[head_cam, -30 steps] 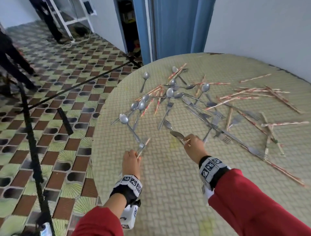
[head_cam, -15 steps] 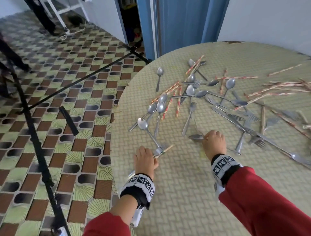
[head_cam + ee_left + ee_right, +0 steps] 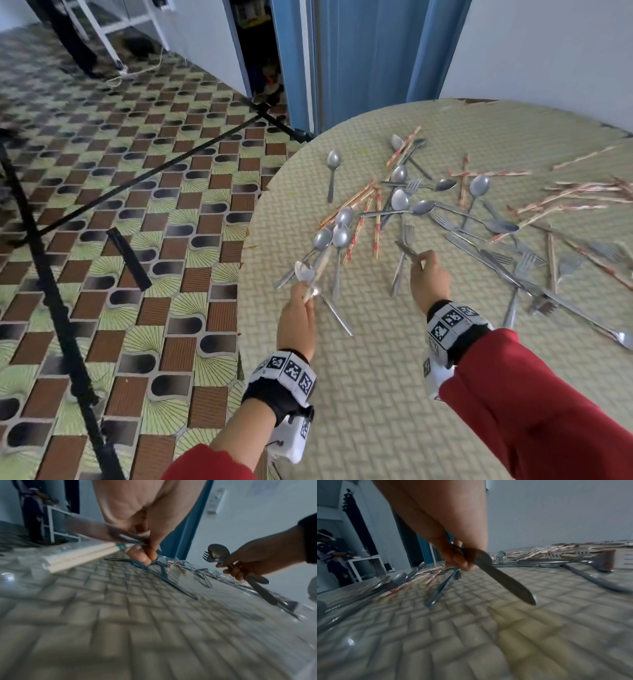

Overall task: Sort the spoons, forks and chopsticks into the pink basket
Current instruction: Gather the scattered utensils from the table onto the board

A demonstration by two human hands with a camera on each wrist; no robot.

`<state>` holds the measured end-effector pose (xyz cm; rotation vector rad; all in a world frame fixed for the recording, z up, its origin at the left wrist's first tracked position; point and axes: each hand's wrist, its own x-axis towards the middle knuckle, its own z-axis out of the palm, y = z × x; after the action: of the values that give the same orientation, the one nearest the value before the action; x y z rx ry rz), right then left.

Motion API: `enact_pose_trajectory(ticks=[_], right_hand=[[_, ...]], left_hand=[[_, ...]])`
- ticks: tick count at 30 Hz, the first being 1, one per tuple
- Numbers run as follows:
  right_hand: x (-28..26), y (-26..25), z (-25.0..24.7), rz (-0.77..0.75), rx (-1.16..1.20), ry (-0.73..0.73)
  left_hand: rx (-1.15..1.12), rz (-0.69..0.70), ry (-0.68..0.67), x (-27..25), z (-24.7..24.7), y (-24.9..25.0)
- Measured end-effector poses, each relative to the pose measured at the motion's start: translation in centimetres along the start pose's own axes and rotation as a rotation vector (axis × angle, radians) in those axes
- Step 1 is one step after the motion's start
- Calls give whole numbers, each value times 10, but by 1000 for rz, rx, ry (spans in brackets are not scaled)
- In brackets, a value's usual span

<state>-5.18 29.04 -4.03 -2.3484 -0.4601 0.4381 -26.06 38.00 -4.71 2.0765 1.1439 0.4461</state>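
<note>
The left hand (image 3: 296, 323) grips a small bundle near the desk (image 3: 376, 394) edge: a wrapped pair of chopsticks (image 3: 82, 555), a spoon (image 3: 304, 272) and prob. a fork; the left wrist view is blurred, so the exact count I cannot tell. The right hand (image 3: 430, 279) is closed round a spoon and fork (image 3: 214, 557) by their handles, the heads standing up above the fingers, handles pointing down to the desk. The rest of the cutlery lies scattered on the desk in front: spoons (image 3: 399, 198), forks (image 3: 524, 263) and paper-wrapped chopsticks (image 3: 363, 226), many crossing over each other. The pink basket is not in any view, so it must be somewhere outside the frame. Risks, in my judgement: both hands already hold mixed items, and adding more w/ full fingers may loosen the grip, so a thin metal handle can slip out. The left hand works very near the desk edge, w/ tiled floor (image 3: 137, 274) below; a dropped piece would likely fall down there. Also the pile is tangled, e.g. fork tines under spoon handles, so pulling one piece may drag others toward the edge. Mixed bundles also mean re-sorting later at the basket, w/ chance to put a piece in the wrong place.
</note>
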Motion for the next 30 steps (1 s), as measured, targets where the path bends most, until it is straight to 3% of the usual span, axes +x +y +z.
enact_pose_trajectory(ticks=[5, 10, 18, 22, 25, 30], right_hand=[[23, -15, 16, 43, -14, -3], [36, -17, 30, 122, -10, 39], [39, -20, 41, 257, -48, 1], [35, -33, 47, 265, 75, 58], [30, -49, 53, 220, 165, 34], [18, -74, 68, 53, 160, -179]], left_hand=[[-129, -250, 160, 48, 5, -8], [-126, -434, 133, 76, 14, -17], [-176, -417, 48, 87, 29, -20], [-241, -366, 55, 84, 25, -4], [-334, -317, 121, 86, 23, -2], [-265, -302, 171, 107, 9, -11]])
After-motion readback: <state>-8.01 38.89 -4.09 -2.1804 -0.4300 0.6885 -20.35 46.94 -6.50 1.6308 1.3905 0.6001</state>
